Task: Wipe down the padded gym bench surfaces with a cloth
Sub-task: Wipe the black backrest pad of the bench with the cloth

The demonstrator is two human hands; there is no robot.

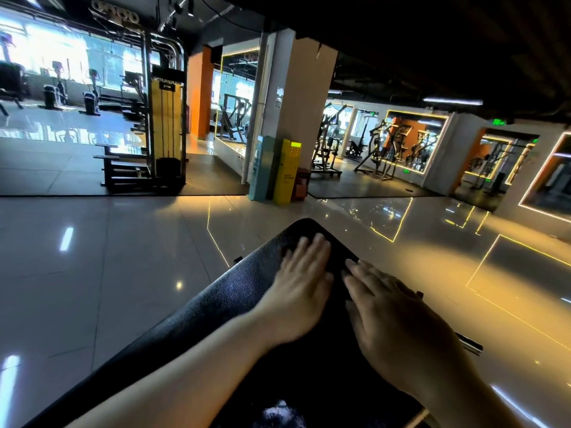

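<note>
The padded bench (pixel 241 288) is running diagonally from the bottom edge to the centre of the frame. What looks like a dark cloth (pixel 338 247) is lying on its far end, hard to separate from the black pad. The left hand (pixel 299 282) and right hand (pixel 398 319) are pressing flat on it side by side. Their fingers are lying straight and nearly together, probably to keep the cloth spread and bearing evenly. Glossy floor tiles (pixel 123 257) are surrounding the bench.

Black padded bench (pixel 234 291), pebbled surface, standing on a glossy tiled floor (pixel 123 257) and narrowing to a rounded far end. Left hand (pixel 301 291) and right hand (pixel 398 313) lie flat on the pad, side by side, fingers straight. Whether the darker, smoother patch beneath them is a cloth cannot be told.
</note>
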